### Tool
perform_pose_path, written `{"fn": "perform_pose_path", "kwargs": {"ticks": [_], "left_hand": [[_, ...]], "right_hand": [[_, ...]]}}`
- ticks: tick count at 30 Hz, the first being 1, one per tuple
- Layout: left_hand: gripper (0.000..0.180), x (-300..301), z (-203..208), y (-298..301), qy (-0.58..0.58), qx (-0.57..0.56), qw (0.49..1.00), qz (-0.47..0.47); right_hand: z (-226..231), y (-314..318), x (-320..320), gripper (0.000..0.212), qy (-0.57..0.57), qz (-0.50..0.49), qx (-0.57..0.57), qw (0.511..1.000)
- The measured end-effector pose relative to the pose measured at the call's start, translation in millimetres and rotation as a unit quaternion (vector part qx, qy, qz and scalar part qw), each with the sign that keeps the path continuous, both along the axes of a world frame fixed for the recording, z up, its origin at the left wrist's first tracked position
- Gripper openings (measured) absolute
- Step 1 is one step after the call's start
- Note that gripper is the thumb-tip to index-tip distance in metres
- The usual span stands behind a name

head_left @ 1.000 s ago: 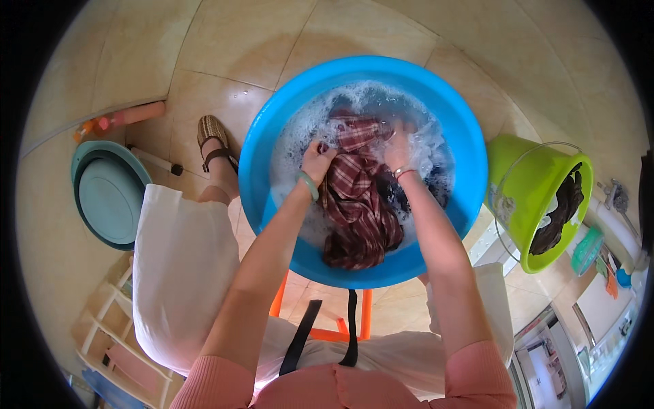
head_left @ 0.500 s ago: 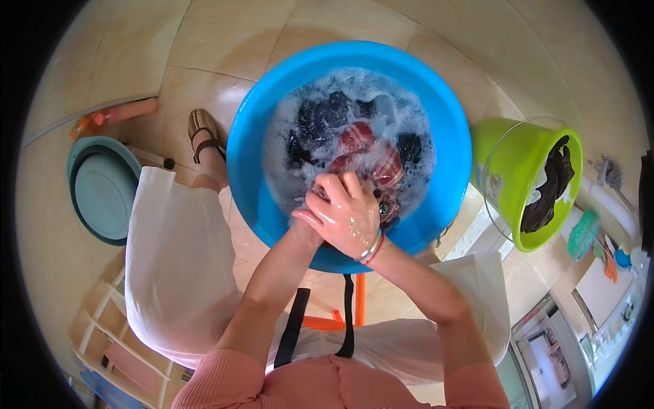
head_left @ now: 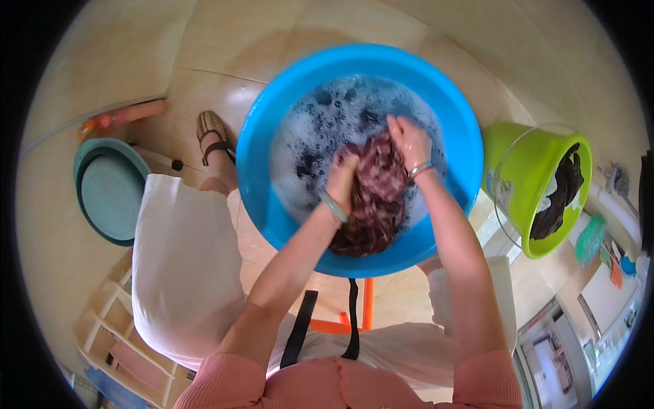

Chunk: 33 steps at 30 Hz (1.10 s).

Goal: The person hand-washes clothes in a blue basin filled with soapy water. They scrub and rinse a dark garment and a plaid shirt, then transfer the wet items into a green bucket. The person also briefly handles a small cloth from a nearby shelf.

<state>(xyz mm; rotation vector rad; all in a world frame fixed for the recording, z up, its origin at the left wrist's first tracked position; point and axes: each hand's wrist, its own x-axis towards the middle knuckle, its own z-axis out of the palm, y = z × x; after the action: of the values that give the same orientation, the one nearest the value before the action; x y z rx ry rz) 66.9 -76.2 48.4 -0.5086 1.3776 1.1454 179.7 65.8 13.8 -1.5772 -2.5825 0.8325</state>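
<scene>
A large round blue tub (head_left: 253, 150) holds foamy water (head_left: 300, 129). Across its near half lies a wet, bunched, dark red patterned garment (head_left: 381, 174), partly out of the water. My left hand (head_left: 343, 183) is closed on the garment's left side, the thumb lying over the cloth. At its far right end, my right hand (head_left: 411, 142) is curled in and closed on the fabric, some fingers hidden from view. Dark cloth (head_left: 310, 163) shows under the suds to the left of the garment.
To the right a lime-green bucket (head_left: 507, 170) with a wire handle leans over, dark clothing (head_left: 564, 191) inside. Teal basins (head_left: 112, 194) stand on the left, near a pale rack (head_left: 122, 327). An orange stool frame (head_left: 368, 307) sits below the tub.
My hands, stacked together at the tub's near side before, have separated, the right one moving farther away. The red garment is now gathered up between them; the dark cloth shows less through the foam.
</scene>
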Motion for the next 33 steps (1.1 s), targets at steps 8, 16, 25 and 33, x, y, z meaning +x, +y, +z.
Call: {"fn": "perform_pose_path", "kwargs": {"ticks": [8,16,25,33], "left_hand": [[0.077,-45.8,-61.7,-17.7,0.055,-0.095,0.994,-0.014],[0.092,-38.7,-24.2,1.5,0.032,0.187,0.981,-0.049],[0.029,8.8,-10.2,-16.0,-0.268,0.268,0.916,0.133],[0.078,76.4,-85.6,-15.0,-0.001,-0.091,0.995,0.038]], "right_hand": [[-15.2,-31.5,19.5,0.067,-0.143,0.236,0.05,0.96],[17.9,-27.9,-27.8,0.036,0.045,-0.04,-0.009,0.998],[154.3,-118.6,0.7,0.032,0.183,0.099,-0.022,0.978],[85.7,-102.7,52.1,0.037,0.132,-0.111,0.029,0.985]]}}
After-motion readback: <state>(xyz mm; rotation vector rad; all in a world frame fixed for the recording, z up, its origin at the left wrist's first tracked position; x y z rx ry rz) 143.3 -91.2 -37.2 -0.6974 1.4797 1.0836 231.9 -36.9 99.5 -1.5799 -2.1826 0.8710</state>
